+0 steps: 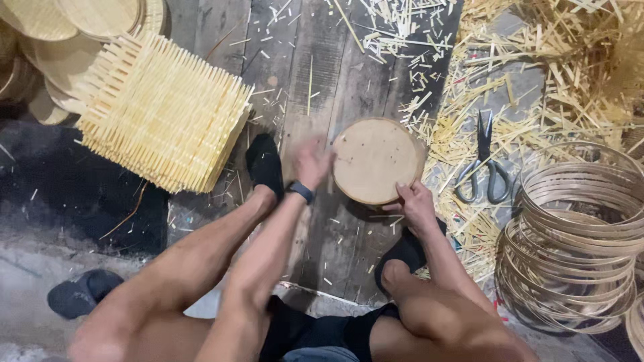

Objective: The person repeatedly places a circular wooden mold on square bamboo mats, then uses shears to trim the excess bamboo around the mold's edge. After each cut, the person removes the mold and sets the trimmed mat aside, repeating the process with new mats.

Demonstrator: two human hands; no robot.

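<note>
We see a round, pale wooden disc (373, 159) lying on the dark plank floor (315, 80), between the person's two feet in black socks. Our right hand (415, 204) rests at the disc's lower right edge, its fingers (402, 191) curled over the rim and touching the wood. Our left hand (312, 163) sits just beside the disc's left edge; it is blurred, so we cannot tell whether its fingers are spread or pressed together, nor whether they touch the disc. A dark wristband (301, 191) circles that wrist.

Just right of the disc, a pair of grey metal scissors (483, 164) lies on a heap of pale bamboo slivers and offcuts (537, 67) that covers the floor up to the top right corner. Further right, near the frame's edge, stands a stack of thin tan bamboo hoops (577, 234), piled loosely on one another.

To the left of the disc, well apart from it, a thick stack of square woven bamboo mats (161, 110) with fringed edges lies tilted on the floor. Behind it, in the top left corner, we see several round woven bamboo trays (74, 27) overlapping each other. At the lower left, a dark slipper (82, 292) sits on the grey concrete.
</note>
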